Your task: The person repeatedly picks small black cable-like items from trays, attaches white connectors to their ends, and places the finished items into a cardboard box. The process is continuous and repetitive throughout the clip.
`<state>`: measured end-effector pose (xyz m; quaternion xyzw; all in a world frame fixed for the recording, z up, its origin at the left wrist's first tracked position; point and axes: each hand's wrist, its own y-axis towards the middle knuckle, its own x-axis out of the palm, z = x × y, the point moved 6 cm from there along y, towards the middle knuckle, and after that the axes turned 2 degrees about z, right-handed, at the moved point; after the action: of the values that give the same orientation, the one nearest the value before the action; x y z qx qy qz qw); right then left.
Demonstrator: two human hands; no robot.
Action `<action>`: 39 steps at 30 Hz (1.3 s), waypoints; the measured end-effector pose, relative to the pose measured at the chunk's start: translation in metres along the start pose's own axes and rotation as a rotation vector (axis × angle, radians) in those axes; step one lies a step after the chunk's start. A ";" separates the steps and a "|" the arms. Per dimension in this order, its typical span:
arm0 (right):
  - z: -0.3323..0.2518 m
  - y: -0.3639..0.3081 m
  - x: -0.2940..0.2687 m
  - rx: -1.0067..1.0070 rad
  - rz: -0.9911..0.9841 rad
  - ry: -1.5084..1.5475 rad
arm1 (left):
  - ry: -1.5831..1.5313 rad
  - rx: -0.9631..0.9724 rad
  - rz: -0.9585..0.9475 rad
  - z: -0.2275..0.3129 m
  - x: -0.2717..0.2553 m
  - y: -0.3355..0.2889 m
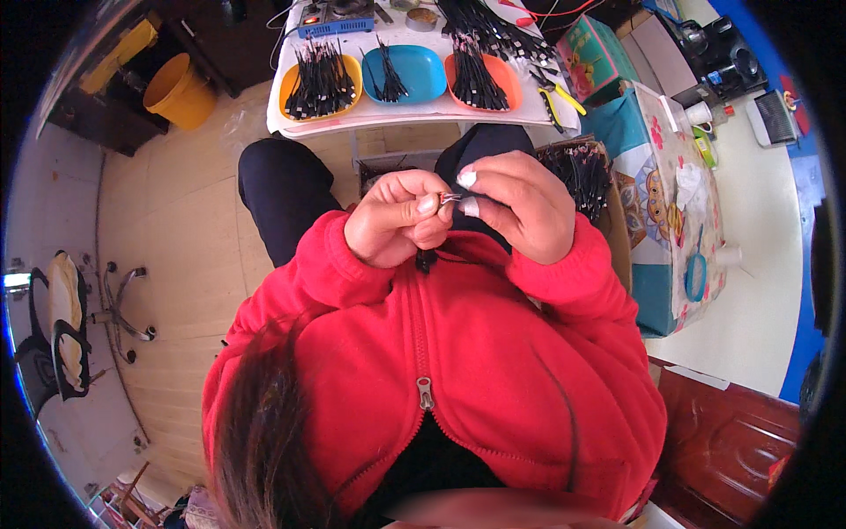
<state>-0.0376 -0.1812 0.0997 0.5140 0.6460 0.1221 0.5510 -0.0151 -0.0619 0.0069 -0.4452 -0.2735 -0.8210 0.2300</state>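
In front of my chest both hands meet at a thin black cable (426, 259) with bare coloured wire ends (449, 198). My left hand (394, 217) pinches it between thumb and fingers, and the dark length hangs below that hand. My right hand (522, 204) has white coverings on the thumb and a fingertip; these close at the other side of the wire ends. What exactly lies between the right fingertips is too small to make out. Ahead on the white table stand a yellow tray (286, 99), a blue tray (419, 72) and an orange tray (509, 81), each holding black cables.
Yellow-handled pliers (564, 95) lie at the table's right edge. More cables (493, 28) are heaped behind the trays, near a blue device (337, 19). A box of cables (577, 176) stands by my right knee. To the left are an orange bucket (180, 91) and a chair (63, 322).
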 end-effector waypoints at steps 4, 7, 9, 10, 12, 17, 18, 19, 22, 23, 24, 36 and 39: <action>-0.007 0.000 -0.002 -0.186 -0.034 -0.106 | -0.088 -0.060 -0.022 -0.004 0.002 -0.001; -0.010 -0.001 -0.003 -0.251 -0.018 -0.141 | -0.090 -0.085 -0.018 -0.006 0.002 -0.001; -0.010 -0.001 -0.003 -0.227 -0.028 -0.133 | -0.091 -0.099 -0.001 -0.006 0.003 -0.002; -0.009 -0.001 -0.003 -0.211 -0.038 -0.131 | -0.012 -0.067 0.015 -0.003 0.003 -0.001; 0.000 -0.003 -0.001 -0.022 -0.096 0.007 | 0.145 0.004 0.029 0.003 0.005 0.001; 0.032 -0.033 0.028 0.912 -0.111 1.030 | 1.383 0.452 0.039 0.040 0.026 -0.005; 0.033 -0.036 0.033 0.977 -0.118 1.165 | 1.446 0.500 0.022 0.041 0.029 -0.006; 0.033 -0.040 0.036 1.058 -0.101 1.282 | 1.514 0.530 0.020 0.041 0.031 -0.007; 0.034 -0.032 0.022 0.803 -0.067 0.836 | 1.135 0.347 0.159 0.038 0.018 -0.008; 0.031 -0.026 0.015 0.674 -0.039 0.654 | 1.009 0.298 0.199 0.037 0.013 -0.008; 0.024 -0.018 0.005 0.462 -0.009 0.376 | 0.941 0.274 0.198 0.035 0.011 -0.008; 0.033 -0.039 0.031 0.970 -0.133 1.082 | 1.547 0.548 0.075 0.037 0.029 -0.008; 0.031 -0.045 0.035 1.077 -0.127 1.273 | 1.312 0.460 0.124 0.034 0.020 -0.008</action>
<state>-0.0308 -0.1857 0.0348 0.5025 0.8316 0.0324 -0.2342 -0.0101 -0.0363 0.0377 0.1878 -0.2193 -0.8269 0.4825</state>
